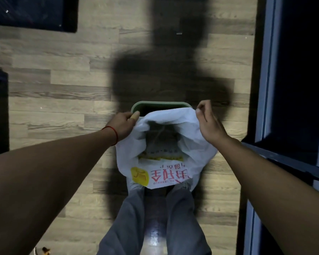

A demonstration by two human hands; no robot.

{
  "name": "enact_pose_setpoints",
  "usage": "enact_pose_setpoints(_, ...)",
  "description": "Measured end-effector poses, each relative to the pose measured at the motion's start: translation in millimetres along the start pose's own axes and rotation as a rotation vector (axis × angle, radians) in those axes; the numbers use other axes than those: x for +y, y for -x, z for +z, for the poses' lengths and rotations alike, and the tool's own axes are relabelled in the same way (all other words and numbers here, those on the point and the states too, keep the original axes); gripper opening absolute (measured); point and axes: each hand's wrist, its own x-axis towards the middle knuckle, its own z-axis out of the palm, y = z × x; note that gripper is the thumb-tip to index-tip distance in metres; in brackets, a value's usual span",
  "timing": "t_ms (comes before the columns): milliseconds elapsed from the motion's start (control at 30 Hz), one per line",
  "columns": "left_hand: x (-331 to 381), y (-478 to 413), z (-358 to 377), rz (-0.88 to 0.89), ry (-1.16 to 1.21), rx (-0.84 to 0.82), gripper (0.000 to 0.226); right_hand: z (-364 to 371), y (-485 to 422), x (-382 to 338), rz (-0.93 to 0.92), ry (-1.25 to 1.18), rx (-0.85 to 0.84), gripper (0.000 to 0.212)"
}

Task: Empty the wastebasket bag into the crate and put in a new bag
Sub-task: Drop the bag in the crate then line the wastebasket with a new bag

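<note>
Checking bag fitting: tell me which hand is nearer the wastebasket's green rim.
Left. The left hand touches the green rim at its left corner; the right hand pinches the white bag beside the right corner.

White printed bag [160, 162] gapes open over green wastebasket [160, 105] — floor-standing.

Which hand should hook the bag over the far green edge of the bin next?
Probably the left hand. It grips the white bag right at the wastebasket rim, thumb touching the green edge. The right hand pinches the bag slightly above the rim.
</note>
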Motion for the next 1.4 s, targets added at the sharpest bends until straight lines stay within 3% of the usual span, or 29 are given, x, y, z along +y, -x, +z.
enact_pose_setpoints(133, -6.9, 1.3, -11.2, -0.013, -0.208, -0.086, 0.03, -0.4, -4.2, -0.4, 0.037, 0.059, -0.069, 0.018)
enact_pose_setpoints(267, -12.4, 4.1, -17.9, 0.047, -0.348, -0.05, 0.024, -4.0, -10.1, -6.7, 0.086, 0.236, -0.158, 0.036)
enact_pose_setpoints(333, -15.9, 4.3, -20.1, 0.107, -0.315, 0.066, 0.03, -9.5, -13.7, -8.4, 0.08, 0.34, -0.185, 0.04)
enact_pose_setpoints(467, -22.3, 2.5, -22.0, 0.216, -0.3, 0.234, 0.047, -21.1, -23.5, -6.4, 0.022, 0.354, -0.177, 0.023)
enact_pose_setpoints(600, -19.9, -0.9, -11.4, 0.231, -0.297, 0.228, 0.067, -22.2, -25.4, -1.3, -0.026, 0.346, -0.179, 0.024)
enact_pose_setpoints(800, -23.8, -22.6, 2.9, 0.216, -0.316, 0.19, 0.079, 2.3, -40.9, 12.1, 0.027, 0.526, 0.008, 0.018)
enact_pose_setpoints(967, -32.9, -44.8, 10.4, 0.166, -0.212, 0.233, 0.087, 24.3, -67.5, 21.1, 0.155, 0.382, 0.141, 0.017)
enact_pose_setpoints(1067, -42.6, -51.9, 11.9, 0.12, -0.125, 0.215, 0.078, 25.7, -81.2, 27.2, 0.237, 0.244, 0.177, 0.025)
enact_pose_setpoints(1133, -51.3, -55.0, 10.7, 0.106, -0.105, 0.178, 0.074, 25.4, -83.8, 36.4, 0.236, 0.328, 0.169, 0.021)
enact_pose_setpoints(1233, -66.4, -53.0, 8.0, 0.102, -0.17, 0.055, 0.089, 29.5, -76.3, 50.4, 0.216, 0.387, 0.156, 0.026)
enact_pose_setpoints(1300, -73.2, -45.7, 6.8, 0.05, -0.174, 0.049, 0.082, 30.8, -64.9, 50.7, 0.2, 0.226, 0.234, 0.033)
enact_pose_setpoints(1400, -71.5, -23.1, 8.9, 0.078, 0.028, 0.197, 0.066, 29.3, -37.0, 50.2, 0.291, -0.083, 0.366, 0.044)
